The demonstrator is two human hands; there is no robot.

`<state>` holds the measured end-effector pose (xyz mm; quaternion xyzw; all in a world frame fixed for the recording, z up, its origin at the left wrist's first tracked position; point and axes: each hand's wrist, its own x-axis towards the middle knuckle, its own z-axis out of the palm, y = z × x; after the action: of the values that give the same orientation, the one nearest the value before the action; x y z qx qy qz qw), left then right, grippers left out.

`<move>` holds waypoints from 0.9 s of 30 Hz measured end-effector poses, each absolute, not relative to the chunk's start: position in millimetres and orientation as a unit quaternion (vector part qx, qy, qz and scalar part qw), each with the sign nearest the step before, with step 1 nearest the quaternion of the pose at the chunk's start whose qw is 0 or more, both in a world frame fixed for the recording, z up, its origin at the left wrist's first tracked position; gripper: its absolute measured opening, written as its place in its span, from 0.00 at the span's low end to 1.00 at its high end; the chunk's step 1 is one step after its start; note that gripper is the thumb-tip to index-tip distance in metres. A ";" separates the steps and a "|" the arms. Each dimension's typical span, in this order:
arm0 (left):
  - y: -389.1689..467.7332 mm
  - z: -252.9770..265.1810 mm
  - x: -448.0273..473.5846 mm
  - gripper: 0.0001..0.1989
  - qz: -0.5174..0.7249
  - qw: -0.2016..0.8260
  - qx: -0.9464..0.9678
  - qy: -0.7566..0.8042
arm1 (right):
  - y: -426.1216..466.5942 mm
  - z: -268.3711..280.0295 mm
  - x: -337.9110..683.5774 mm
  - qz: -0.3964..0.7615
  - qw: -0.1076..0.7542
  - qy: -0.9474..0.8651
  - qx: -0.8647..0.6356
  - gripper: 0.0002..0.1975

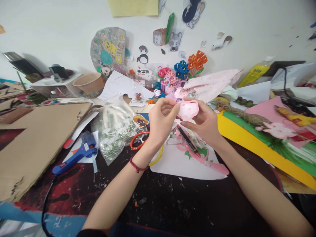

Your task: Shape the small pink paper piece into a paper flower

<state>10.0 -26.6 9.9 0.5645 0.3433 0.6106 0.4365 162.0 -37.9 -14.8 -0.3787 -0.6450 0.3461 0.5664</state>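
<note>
Above the middle of the table, both hands hold a small rounded pink-and-white cut-out (pixel 189 110) with a pink edge and pale spots. My left hand (pixel 161 121) pinches its left side between thumb and fingers. On the right side, my right hand (pixel 206 120) grips it, fingers behind and thumb below. A black marker with a red end (pixel 189 141) lies under the hands, over pink and green scraps on a white paper sheet (pixel 172 169). Beside my left wrist are an orange looped handle (pixel 138 141) and a yellow loop, partly hidden by the arm.
A blue glue gun (pixel 80 153) lies left, its cord running down the table. Near it are a clear plastic bag (pixel 111 144) and a large cardboard sheet (pixel 46 138). Pipe-cleaner flowers (pixel 181 69) stand at the back. Yellow and green sheets (pixel 261 148) lie right.
</note>
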 end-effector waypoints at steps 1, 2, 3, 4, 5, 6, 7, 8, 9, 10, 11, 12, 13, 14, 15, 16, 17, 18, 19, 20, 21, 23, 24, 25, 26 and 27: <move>-27.3 10.3 10.0 0.06 0.612 0.434 0.567 0.340 | -38.7 -14.1 162.2 0.347 0.565 -0.646 -0.377 0.35; -27.7 10.7 9.8 0.06 0.613 0.433 0.568 0.337 | -39.4 -13.5 162.4 0.350 0.565 -0.647 -0.374 0.34; -27.8 11.0 9.5 0.06 0.614 0.433 0.569 0.335 | -40.0 -12.9 162.5 0.352 0.566 -0.648 -0.370 0.34; -27.7 11.3 9.1 0.06 0.613 0.434 0.570 0.332 | -40.4 -12.5 162.6 0.354 0.567 -0.648 -0.366 0.34; -27.5 11.5 8.7 0.06 0.612 0.436 0.572 0.331 | -40.7 -12.2 162.8 0.356 0.568 -0.648 -0.363 0.34; -27.1 11.8 8.1 0.06 0.609 0.438 0.573 0.330 | -40.8 -12.1 162.9 0.358 0.569 -0.647 -0.359 0.34; -26.6 12.0 7.5 0.06 0.604 0.441 0.575 0.331 | -40.8 -12.1 163.0 0.360 0.572 -0.646 -0.355 0.34; -26.1 12.3 6.9 0.05 0.601 0.444 0.577 0.330 | -40.7 -12.2 163.2 0.363 0.575 -0.645 -0.350 0.34; -25.7 12.5 6.3 0.05 0.599 0.446 0.579 0.328 | -40.6 -12.3 163.4 0.365 0.578 -0.643 -0.345 0.33; -25.3 12.7 5.7 0.05 0.599 0.446 0.580 0.325 | -40.6 -12.3 163.7 0.367 0.579 -0.642 -0.343 0.33; -25.0 12.9 5.1 0.05 0.602 0.443 0.582 0.321 | -40.6 -12.1 163.9 0.369 0.578 -0.641 -0.345 0.33; -24.8 12.9 4.5 0.05 0.606 0.438 0.585 0.315 | -40.8 -11.9 164.1 0.370 0.575 -0.640 -0.350 0.34; -24.6 12.8 4.0 0.05 0.606 0.431 0.590 0.313 | -41.1 -11.5 164.3 0.371 0.569 -0.641 -0.358 0.34; -24.3 12.5 3.6 0.05 0.605 0.424 0.597 0.313 | -41.4 -11.0 164.5 0.371 0.563 -0.642 -0.366 0.34; -24.1 12.2 3.1 0.05 0.603 0.417 0.604 0.313 | -41.7 -10.4 164.6 0.369 0.558 -0.643 -0.373 0.34; -23.9 11.8 2.7 0.05 0.601 0.411 0.610 0.313 | -41.9 -9.9 164.7 0.367 0.556 -0.644 -0.375 0.35; -23.7 11.4 2.5 0.05 0.600 0.407 0.614 0.312 | -42.1 -9.5 164.8 0.366 0.557 -0.645 -0.373 0.34; -23.6 11.1 2.3 0.05 0.601 0.404 0.616 0.309 | -42.3 -9.1 164.9 0.366 0.559 -0.646 -0.369 0.34; -23.5 10.9 2.2 0.05 0.603 0.404 0.616 0.307 | -42.4 -8.9 165.0 0.367 0.560 -0.647 -0.366 0.34; -23.6 10.9 2.2 0.05 0.604 0.405 0.614 0.307 | -42.4 -8.7 165.1 0.369 0.558 -0.648 -0.364 0.34; -23.7 11.1 2.4 0.04 0.604 0.406 0.612 0.309 | -42.5 -8.7 165.2 0.370 0.555 -0.649 -0.366 0.34; -24.1 11.7 3.0 0.04 0.604 0.406 0.607 0.318 | -42.6 -8.8 165.4 0.365 0.547 -0.652 -0.377 0.34; -24.4 12.0 3.4 0.05 0.604 0.406 0.605 0.322 | -42.6 -8.9 165.5 0.359 0.545 -0.654 -0.382 0.34; -24.7 12.3 3.8 0.05 0.604 0.405 0.604 0.325 | -42.6 -9.1 165.6 0.354 0.543 -0.657 -0.385 0.34; -25.1 12.6 4.2 0.05 0.605 0.404 0.603 0.328 | -42.5 -9.2 165.6 0.350 0.543 -0.659 -0.385 0.34; -25.4 12.8 4.6 0.05 0.605 0.403 0.602 0.330 | -42.5 -9.3 165.6 0.346 0.543 -0.661 -0.385 0.34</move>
<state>4.6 -25.4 12.8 0.6024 0.3296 0.6048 0.4034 165.6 -42.5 -9.3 -0.3853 -0.6605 0.3463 0.5434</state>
